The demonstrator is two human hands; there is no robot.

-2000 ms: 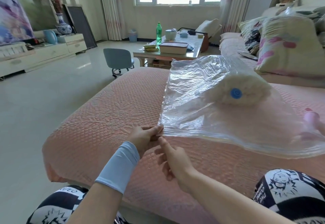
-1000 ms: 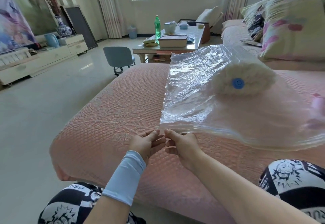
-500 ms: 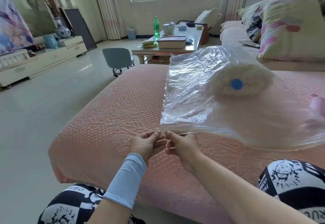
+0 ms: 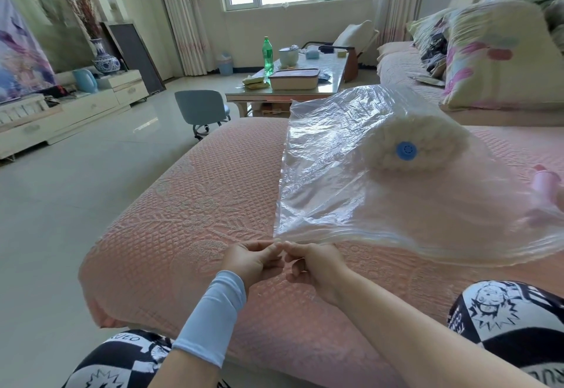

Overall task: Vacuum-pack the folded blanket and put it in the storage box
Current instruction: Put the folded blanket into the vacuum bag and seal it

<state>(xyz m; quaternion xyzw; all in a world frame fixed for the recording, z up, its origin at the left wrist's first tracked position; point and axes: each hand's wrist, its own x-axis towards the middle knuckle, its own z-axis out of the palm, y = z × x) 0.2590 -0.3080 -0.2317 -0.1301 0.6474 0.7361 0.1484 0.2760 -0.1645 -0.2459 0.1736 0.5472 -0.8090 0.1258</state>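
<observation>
Your left hand point(image 4: 250, 261) pinches the near left corner of the bag point(image 4: 341, 204) between thumb and curled fingers. Your right hand point(image 4: 317, 265) pinches the same edge just beside it, so the fingertips of the two hands almost meet. A pale blue sleeve point(image 4: 213, 314) covers your left forearm; the right arm is bare.

Writing: the letters "UEO" read on the black-and-white printed trousers point(image 4: 128, 338) at your left knee. The rest of the print is cartoon figures. No text can be made out on the bag.

The bag is clear, crinkled plastic. It lies on the pink quilted sofa point(image 4: 198, 204), and its near edge, with a double seal strip, is lifted slightly at your hands. The blanket point(image 4: 433, 137) sits inside towards the far end. It is cream, fluffy and bundled into a rounded lump. A round blue valve point(image 4: 406, 150) sits on the plastic over it.

A pink object point(image 4: 546, 180) shows blurred at the bag's right. On the far tabletop point(image 4: 329, 87) stand a green bottle point(image 4: 268, 55), label unreadable, and a lidded box point(image 4: 294, 79).
</observation>
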